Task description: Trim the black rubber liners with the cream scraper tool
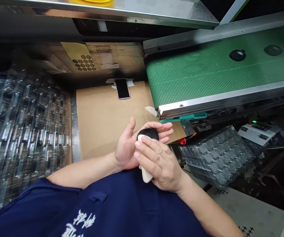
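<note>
Our hands close around a small piece on the line: a black-and-cream domed plastic piece [149, 133] sits between our left hand [126, 148] and our right hand [159, 164]. The left hand lies open and palm up beneath it, thumb raised and fingers spread behind the dome, bearing it without closing. The right hand comes down over the top, fingers curled and pressed against the cream face, with a firm hold. The piece's long axis runs from the black dome, away from us, to a tapered cream tip [146, 176] that points toward our chest. The right hand covers most of its middle and is the nearer to that tip, so we cannot tell how the black and cream parts join.

Directly below the piece is our navy-blue work shirt [107, 207] with white lettering. Beyond it lies a flat brown cardboard sheet [105, 121] bearing a black-screened smartphone [122, 89]. Farther off to its right runs a green perforated conveyor belt [201, 72] in a steel frame, carrying round black discs [237, 55]. A clear moulded plastic tray [217, 156] sits just right of the piece, and a stack of similar clear trays [26, 131] rises well to its left.
</note>
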Action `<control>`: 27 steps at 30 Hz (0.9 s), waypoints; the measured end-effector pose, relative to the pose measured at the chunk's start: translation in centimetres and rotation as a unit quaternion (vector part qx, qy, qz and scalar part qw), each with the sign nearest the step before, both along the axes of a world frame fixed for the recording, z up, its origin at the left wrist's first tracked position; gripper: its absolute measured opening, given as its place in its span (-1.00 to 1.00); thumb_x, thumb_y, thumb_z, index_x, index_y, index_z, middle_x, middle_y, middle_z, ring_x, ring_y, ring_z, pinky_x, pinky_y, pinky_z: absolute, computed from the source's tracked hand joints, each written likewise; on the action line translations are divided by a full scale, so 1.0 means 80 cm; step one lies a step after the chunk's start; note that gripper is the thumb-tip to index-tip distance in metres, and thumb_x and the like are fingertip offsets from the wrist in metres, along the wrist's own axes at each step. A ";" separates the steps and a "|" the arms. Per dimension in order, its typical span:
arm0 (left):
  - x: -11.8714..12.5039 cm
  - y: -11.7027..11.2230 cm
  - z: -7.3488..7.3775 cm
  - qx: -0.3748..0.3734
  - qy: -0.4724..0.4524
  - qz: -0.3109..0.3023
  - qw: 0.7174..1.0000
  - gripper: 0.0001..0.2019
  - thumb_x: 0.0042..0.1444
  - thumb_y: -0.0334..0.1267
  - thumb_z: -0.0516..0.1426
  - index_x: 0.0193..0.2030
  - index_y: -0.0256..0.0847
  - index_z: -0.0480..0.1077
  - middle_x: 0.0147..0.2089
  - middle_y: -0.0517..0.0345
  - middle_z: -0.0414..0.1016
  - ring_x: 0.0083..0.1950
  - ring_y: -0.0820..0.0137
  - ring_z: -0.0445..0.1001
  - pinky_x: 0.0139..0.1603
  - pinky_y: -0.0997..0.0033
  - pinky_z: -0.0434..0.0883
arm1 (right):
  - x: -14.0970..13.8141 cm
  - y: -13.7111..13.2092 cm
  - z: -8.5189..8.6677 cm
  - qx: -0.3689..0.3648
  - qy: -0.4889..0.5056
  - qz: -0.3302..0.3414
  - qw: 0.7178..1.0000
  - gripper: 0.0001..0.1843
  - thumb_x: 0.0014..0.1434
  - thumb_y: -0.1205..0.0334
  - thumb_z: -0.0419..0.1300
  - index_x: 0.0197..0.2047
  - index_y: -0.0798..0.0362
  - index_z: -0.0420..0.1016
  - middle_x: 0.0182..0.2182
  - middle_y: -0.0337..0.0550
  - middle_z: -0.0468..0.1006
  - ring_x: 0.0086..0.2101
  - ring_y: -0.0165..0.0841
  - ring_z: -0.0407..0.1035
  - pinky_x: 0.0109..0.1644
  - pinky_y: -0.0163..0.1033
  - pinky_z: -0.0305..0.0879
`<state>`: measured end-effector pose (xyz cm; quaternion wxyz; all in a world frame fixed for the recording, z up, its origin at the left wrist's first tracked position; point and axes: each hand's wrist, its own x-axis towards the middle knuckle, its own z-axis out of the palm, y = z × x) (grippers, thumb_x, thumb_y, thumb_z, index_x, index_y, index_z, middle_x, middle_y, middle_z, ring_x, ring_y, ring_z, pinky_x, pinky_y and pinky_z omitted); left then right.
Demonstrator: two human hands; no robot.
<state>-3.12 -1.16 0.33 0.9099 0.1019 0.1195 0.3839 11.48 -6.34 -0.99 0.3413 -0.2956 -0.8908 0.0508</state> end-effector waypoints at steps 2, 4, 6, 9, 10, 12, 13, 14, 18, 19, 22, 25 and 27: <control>-0.001 0.000 -0.002 0.001 0.000 -0.021 1.000 -0.24 0.38 0.24 -0.29 -0.01 -0.34 0.52 0.39 -0.27 0.35 0.46 0.01 0.26 0.52 0.02 0.06 | -0.004 0.001 -0.001 0.016 -0.035 -0.019 0.999 -0.50 0.30 0.38 0.01 0.29 0.23 0.33 0.32 0.09 0.40 0.43 -0.10 0.02 0.49 0.09 0.09; -0.002 0.001 -0.005 0.003 0.001 -0.039 0.999 -0.25 0.36 0.27 -0.25 -0.06 -0.33 0.53 0.37 -0.28 0.37 0.46 -0.01 0.25 0.52 0.02 0.07 | -0.006 0.002 0.000 0.016 -0.055 -0.017 0.998 -0.52 0.35 0.26 0.02 0.29 0.18 0.34 0.32 0.02 0.40 0.43 -0.14 0.03 0.52 0.04 0.05; -0.004 0.002 -0.007 0.011 0.003 -0.038 0.999 -0.23 0.35 0.29 -0.27 -0.11 -0.32 0.52 0.36 -0.29 0.37 0.48 -0.02 0.23 0.51 0.00 0.07 | -0.005 0.001 0.002 0.012 -0.069 -0.009 0.998 -0.51 0.36 0.20 0.07 0.30 0.17 0.33 0.32 0.00 0.41 0.42 -0.15 0.06 0.51 0.00 0.07; -0.006 0.002 -0.010 0.017 -0.002 -0.030 0.999 -0.20 0.34 0.31 -0.33 -0.10 -0.31 0.51 0.39 -0.27 0.33 0.48 -0.04 0.21 0.51 -0.04 0.06 | -0.002 0.002 0.002 0.019 -0.055 -0.024 0.998 -0.44 0.32 0.23 0.15 0.32 0.28 0.30 0.32 0.14 0.38 0.43 -0.05 0.04 0.50 0.09 0.09; -0.006 0.002 -0.011 0.016 -0.003 -0.036 0.999 -0.20 0.34 0.32 -0.32 -0.09 -0.30 0.51 0.40 -0.27 0.32 0.48 -0.05 0.22 0.51 -0.05 0.06 | -0.001 0.002 0.001 0.017 -0.053 -0.024 0.998 -0.42 0.31 0.23 0.17 0.33 0.30 0.29 0.33 0.17 0.37 0.43 -0.03 0.03 0.50 0.11 0.07; -0.006 0.001 -0.013 0.015 0.001 -0.048 0.999 -0.20 0.33 0.33 -0.29 -0.07 -0.31 0.51 0.40 -0.27 0.32 0.46 -0.06 0.25 0.52 -0.05 0.05 | -0.001 0.002 0.000 0.013 -0.049 -0.004 0.999 -0.42 0.31 0.23 0.18 0.33 0.30 0.30 0.34 0.16 0.36 0.43 -0.03 0.03 0.52 0.09 0.04; -0.006 0.001 -0.013 0.016 0.005 -0.049 0.999 -0.20 0.33 0.33 -0.29 -0.06 -0.32 0.51 0.41 -0.27 0.31 0.46 -0.06 0.25 0.52 -0.05 0.05 | -0.001 0.002 0.000 0.010 -0.050 0.006 0.999 -0.43 0.31 0.24 0.17 0.33 0.29 0.30 0.34 0.14 0.36 0.43 -0.05 0.03 0.52 0.07 0.03; -0.005 0.001 -0.014 0.016 0.008 -0.050 0.999 -0.19 0.33 0.33 -0.30 -0.05 -0.32 0.51 0.42 -0.26 0.29 0.46 -0.06 0.25 0.52 -0.05 0.06 | -0.001 0.001 0.000 0.009 -0.048 0.008 0.999 -0.43 0.31 0.25 0.17 0.33 0.28 0.30 0.34 0.13 0.37 0.43 -0.07 0.04 0.52 0.06 0.03; -0.005 0.002 -0.014 0.017 0.007 -0.053 0.998 -0.16 0.33 0.34 -0.36 -0.03 -0.31 0.51 0.43 -0.23 0.29 0.47 -0.04 0.23 0.51 -0.03 0.08 | -0.001 -0.001 -0.002 -0.003 -0.037 -0.010 0.999 -0.42 0.32 0.23 0.15 0.34 0.27 0.29 0.35 0.13 0.34 0.44 -0.06 0.01 0.51 0.12 0.06; -0.006 0.003 -0.013 0.020 0.009 -0.054 0.998 -0.14 0.33 0.34 -0.36 -0.03 -0.32 0.51 0.43 -0.23 0.29 0.47 -0.04 0.23 0.52 -0.02 0.07 | -0.001 -0.001 -0.003 -0.001 -0.036 0.002 0.999 -0.42 0.31 0.22 0.15 0.34 0.27 0.30 0.35 0.11 0.34 0.44 -0.06 0.01 0.51 0.12 0.07; -0.008 0.005 -0.012 0.025 0.015 -0.052 0.998 -0.12 0.32 0.34 -0.37 -0.02 -0.34 0.53 0.46 -0.22 0.25 0.48 -0.04 0.22 0.52 -0.01 0.07 | -0.001 -0.001 -0.006 0.010 -0.032 0.033 0.999 -0.46 0.32 0.25 0.15 0.32 0.26 0.33 0.34 0.07 0.36 0.43 -0.11 0.03 0.49 0.08 0.11; -0.009 0.006 -0.011 0.017 0.010 -0.055 0.998 -0.14 0.32 0.35 -0.34 -0.02 -0.33 0.53 0.45 -0.22 0.27 0.48 -0.04 0.21 0.52 -0.01 0.08 | -0.002 0.000 -0.007 0.006 -0.017 -0.004 1.000 -0.47 0.35 0.25 0.12 0.33 0.26 0.32 0.35 0.10 0.35 0.44 -0.12 0.00 0.50 0.09 0.09; -0.009 0.007 -0.011 0.020 0.020 -0.049 0.998 -0.16 0.32 0.35 -0.30 -0.02 -0.33 0.53 0.44 -0.23 0.28 0.49 -0.03 0.21 0.53 0.01 0.07 | -0.003 0.001 -0.007 0.005 -0.017 0.002 1.000 -0.49 0.35 0.24 0.12 0.31 0.24 0.34 0.34 0.07 0.36 0.44 -0.14 0.00 0.50 0.07 0.10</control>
